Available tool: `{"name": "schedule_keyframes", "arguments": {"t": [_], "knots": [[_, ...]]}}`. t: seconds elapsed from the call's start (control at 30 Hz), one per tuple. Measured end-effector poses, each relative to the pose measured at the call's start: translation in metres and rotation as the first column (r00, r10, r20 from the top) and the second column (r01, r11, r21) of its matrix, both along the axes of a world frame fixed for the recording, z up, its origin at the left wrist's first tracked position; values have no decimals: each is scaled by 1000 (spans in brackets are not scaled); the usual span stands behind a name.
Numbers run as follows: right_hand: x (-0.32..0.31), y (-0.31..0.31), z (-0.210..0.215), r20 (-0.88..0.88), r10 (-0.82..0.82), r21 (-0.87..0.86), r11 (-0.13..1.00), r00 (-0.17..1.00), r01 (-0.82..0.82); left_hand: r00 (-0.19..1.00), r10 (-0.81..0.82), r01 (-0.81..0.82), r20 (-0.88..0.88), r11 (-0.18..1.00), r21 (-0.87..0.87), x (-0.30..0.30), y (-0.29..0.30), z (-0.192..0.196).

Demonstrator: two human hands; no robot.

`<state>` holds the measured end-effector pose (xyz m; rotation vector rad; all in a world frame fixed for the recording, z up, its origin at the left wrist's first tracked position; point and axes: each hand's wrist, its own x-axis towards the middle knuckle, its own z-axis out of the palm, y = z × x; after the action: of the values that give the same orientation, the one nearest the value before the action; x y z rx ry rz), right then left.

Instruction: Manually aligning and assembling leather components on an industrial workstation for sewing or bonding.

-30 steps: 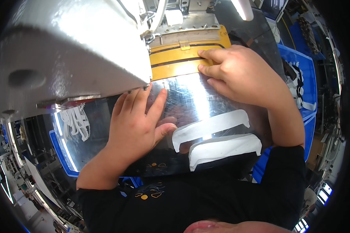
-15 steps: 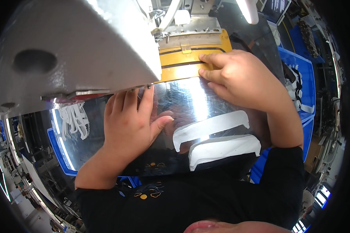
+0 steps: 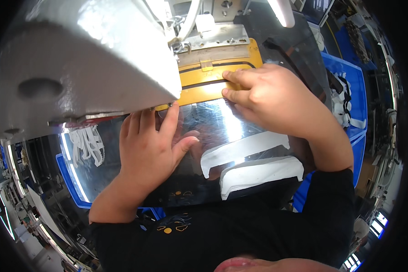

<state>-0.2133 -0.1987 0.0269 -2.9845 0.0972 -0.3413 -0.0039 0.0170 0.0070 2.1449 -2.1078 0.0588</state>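
Note:
A yellow template plate [image 3: 197, 94] with dark slots lies under the grey head of a sewing machine [image 3: 99, 59]. A metal bar [image 3: 220, 41] runs along its far side. My right hand [image 3: 274, 97] rests on the plate's right part, two fingertips on its surface, fingers apart. My left hand [image 3: 147, 145] is spread, its fingertips at the plate's near edge under the machine head, partly hidden there. Nothing shows in either hand. Nearer to me, one curved white fabric piece [image 3: 245, 152] lies beside a small stack of similar white pieces [image 3: 263, 175].
White strips [image 3: 87, 145] lie on the shiny table's left side. A blue bin [image 3: 356, 86] with white and black pieces stands at the right; another blue bin edge [image 3: 72, 186] shows at the left. A white lamp [image 3: 282, 12] hangs at the top.
The yellow plate with its metal bar has shifted slightly left and toward me, my right hand moving with it. My left hand has hardly moved. The white pieces lie as before.

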Motion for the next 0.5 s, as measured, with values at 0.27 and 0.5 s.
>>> {"name": "schedule_keyframes", "arguments": {"t": [0.27,0.5], "knots": [[5,8,-6,-28,-23,-2,1000,999,23,1000,19,-18,-6,1000,17,3,-2,-1],[4,6,-9,-45,-24,46,999,999,26,997,18,-14,-77,998,57,12,-1,0]]}}
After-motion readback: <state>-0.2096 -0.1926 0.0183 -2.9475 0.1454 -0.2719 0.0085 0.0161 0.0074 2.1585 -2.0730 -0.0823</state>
